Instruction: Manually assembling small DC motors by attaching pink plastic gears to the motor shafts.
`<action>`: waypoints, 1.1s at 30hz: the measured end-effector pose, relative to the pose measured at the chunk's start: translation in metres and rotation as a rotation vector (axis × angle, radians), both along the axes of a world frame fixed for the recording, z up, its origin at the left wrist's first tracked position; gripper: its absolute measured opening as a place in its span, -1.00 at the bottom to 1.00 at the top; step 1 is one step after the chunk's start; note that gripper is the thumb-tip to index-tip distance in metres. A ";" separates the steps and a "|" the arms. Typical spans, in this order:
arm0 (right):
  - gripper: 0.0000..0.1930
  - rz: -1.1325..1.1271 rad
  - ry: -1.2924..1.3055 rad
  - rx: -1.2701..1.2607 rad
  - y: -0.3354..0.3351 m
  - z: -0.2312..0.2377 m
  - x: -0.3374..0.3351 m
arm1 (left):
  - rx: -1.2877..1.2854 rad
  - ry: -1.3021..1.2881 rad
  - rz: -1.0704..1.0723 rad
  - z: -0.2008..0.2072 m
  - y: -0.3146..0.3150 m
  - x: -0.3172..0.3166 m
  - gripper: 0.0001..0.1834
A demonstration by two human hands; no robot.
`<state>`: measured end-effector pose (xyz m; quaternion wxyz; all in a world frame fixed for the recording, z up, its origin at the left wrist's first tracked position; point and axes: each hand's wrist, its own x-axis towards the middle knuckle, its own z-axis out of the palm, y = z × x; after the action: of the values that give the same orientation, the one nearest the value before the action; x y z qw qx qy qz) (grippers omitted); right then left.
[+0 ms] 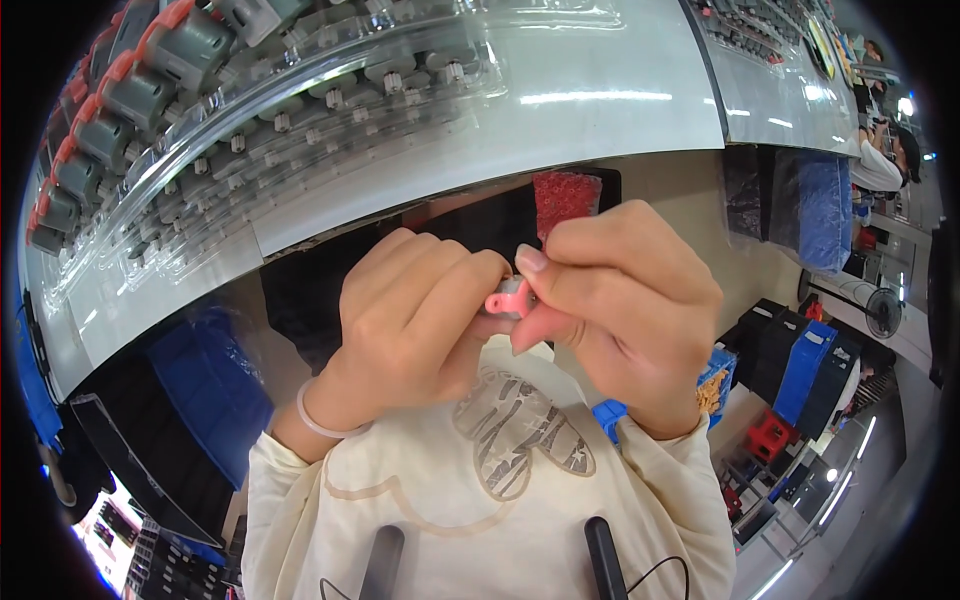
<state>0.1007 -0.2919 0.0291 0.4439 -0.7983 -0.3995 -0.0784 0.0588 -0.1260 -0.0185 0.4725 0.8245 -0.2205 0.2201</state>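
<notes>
In front of my chest, both hands meet around a small grey motor with a pink end piece (pixel 513 299); most of its body is hidden by fingers. My left hand (pixel 410 315) is closed on it from the left, fingers curled and thumb below. From the right, my right hand (pixel 630 305) pinches at the pink end with thumb and forefinger. Whether the right fingertips also hold a smaller part cannot be made out. Just beyond my hands is a clear bag of small red parts (pixel 566 200).
On the white table (pixel 600 110), clear plastic trays (pixel 330 100) hold rows of grey motors (pixel 185 45) with red ends at the far left. A blue bin with tan pieces (pixel 714 385) stands right of me. Farther right are a red stool (pixel 769 436) and a fan (pixel 884 310).
</notes>
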 end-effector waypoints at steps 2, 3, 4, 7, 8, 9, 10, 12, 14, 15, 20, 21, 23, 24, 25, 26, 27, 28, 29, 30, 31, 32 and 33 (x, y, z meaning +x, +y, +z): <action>-0.74 -0.016 -0.062 -0.020 0.003 0.002 -0.001 | 0.044 -0.102 0.039 -0.002 -0.001 0.002 -0.73; -0.74 -0.014 -0.061 -0.017 0.003 0.002 -0.001 | 0.047 -0.102 0.041 -0.004 0.001 0.003 -0.73; -0.74 -0.010 -0.059 -0.053 0.003 0.003 0.001 | 0.060 -0.115 0.035 -0.005 0.002 0.004 -0.73; -0.74 -0.005 -0.040 -0.089 0.003 0.009 0.002 | 0.065 -0.119 0.034 -0.001 0.002 0.005 -0.72; -0.75 0.001 -0.024 -0.087 0.004 0.010 0.004 | 0.058 -0.112 0.042 0.001 0.002 0.005 -0.72; -0.75 0.009 -0.034 -0.076 0.004 0.010 0.005 | 0.069 -0.121 0.051 0.002 0.003 0.005 -0.72; -0.74 -0.007 0.061 -0.075 0.003 0.008 0.003 | 0.066 -0.060 0.034 0.002 0.004 0.003 -0.72; -0.74 -0.008 0.115 -0.041 0.005 0.009 0.006 | 0.052 0.045 -0.032 0.009 0.009 0.005 -0.72; -0.73 -0.002 0.258 -0.005 0.009 0.011 0.008 | 0.064 0.106 -0.064 0.008 0.014 0.003 -0.70; -0.73 0.024 0.231 0.014 0.010 0.016 0.006 | 0.022 0.112 -0.075 0.011 0.015 0.002 -0.71; -0.67 0.117 0.258 -0.096 0.021 0.031 0.008 | -0.043 0.150 -0.146 0.014 0.032 -0.004 -0.69; -0.65 0.186 0.199 -0.175 0.024 0.042 0.014 | -0.071 0.145 -0.152 0.014 0.037 -0.005 -0.67; -0.66 0.276 0.142 -0.224 0.033 0.069 0.028 | -0.116 0.163 -0.130 0.018 0.046 -0.008 -0.66; -0.65 0.342 0.095 -0.279 0.036 0.087 0.034 | -0.168 0.189 -0.134 0.021 0.049 -0.008 -0.66; -0.66 0.351 0.036 -0.260 0.042 0.105 0.043 | -0.167 0.178 -0.138 0.022 0.051 -0.010 -0.66; -0.66 0.365 -0.023 -0.234 0.047 0.119 0.055 | -0.216 0.266 -0.117 0.021 0.052 -0.014 -0.64; -0.69 0.341 -0.047 -0.196 0.058 0.131 0.069 | -0.268 0.352 -0.102 0.020 0.053 -0.016 -0.61; -0.72 0.317 -0.069 -0.157 0.074 0.139 0.087 | -0.263 0.342 -0.106 0.021 0.054 -0.015 -0.61; -0.75 0.291 -0.097 -0.150 0.103 0.135 0.108 | -0.213 0.339 -0.092 0.017 0.060 -0.018 -0.62; -0.77 0.236 -0.130 -0.150 0.129 0.138 0.123 | -0.163 0.333 -0.108 0.019 0.063 -0.018 -0.63; -0.78 0.198 -0.060 -0.201 0.145 0.151 0.131 | -0.172 0.315 -0.174 0.021 0.059 -0.016 -0.65; -0.76 0.197 0.024 -0.241 0.167 0.156 0.142 | -0.166 0.309 -0.171 0.020 0.058 -0.016 -0.65; -0.78 0.261 -0.051 -0.214 0.183 0.146 0.160 | -0.161 0.294 -0.172 0.021 0.057 -0.016 -0.66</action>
<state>0.2606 -0.1093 0.1748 0.3526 -0.7800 -0.5170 0.0024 0.0426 -0.0686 0.0026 0.5813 0.7853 -0.2001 0.0728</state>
